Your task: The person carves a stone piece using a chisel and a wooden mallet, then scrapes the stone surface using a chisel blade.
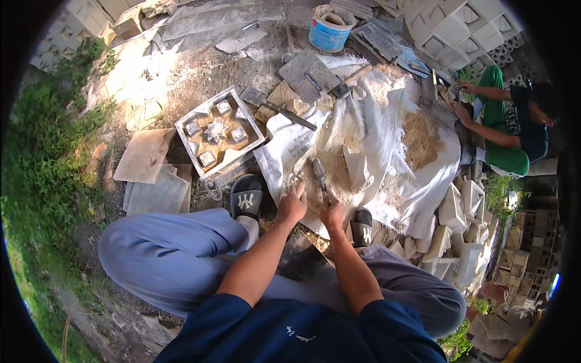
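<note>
Head view: right hand (331,213) gripped a slim tool (319,170), probably light, stiff, best held by its near end. Left hand (292,206) closure was unclear.

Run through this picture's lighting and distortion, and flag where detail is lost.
Head view: sunlight burns out the ground at upper left, losing detail; head view: the white sheet carries bright patches and shadows; head view: the fisheye skews the pale blocks near the black rim; head view: the right hand and its small tool remain legible.
</note>
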{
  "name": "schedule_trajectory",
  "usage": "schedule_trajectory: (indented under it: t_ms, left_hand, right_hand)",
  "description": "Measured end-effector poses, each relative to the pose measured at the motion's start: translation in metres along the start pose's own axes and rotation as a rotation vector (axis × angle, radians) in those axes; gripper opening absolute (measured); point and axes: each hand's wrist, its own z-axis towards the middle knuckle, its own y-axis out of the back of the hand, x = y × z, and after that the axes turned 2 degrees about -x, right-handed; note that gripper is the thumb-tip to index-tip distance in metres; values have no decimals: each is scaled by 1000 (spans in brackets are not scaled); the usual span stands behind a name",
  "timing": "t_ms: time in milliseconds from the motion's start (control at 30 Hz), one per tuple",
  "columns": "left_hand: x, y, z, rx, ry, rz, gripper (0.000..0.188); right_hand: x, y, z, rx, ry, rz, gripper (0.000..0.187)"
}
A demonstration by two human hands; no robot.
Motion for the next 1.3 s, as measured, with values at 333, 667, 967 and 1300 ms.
schedule_trajectory:
  t_ms: [333,667,967,1300]
  left_hand:
    - [5,-2,-4,-64,-76,19,43]
    - [14,-2,0,-25,-141,49,47]
    - [-5,3,-1,69,142,-31,47]
    - [-11,8,-3,68,134,-32,40]
  right_hand:
    - [36,22,-2,-88,27,116,36]
    - [44,24,5,-58,36,102,37]
    - [5,6,5,-56,0,86,34]
    - [-50,-13,8,-241,312,48,37]
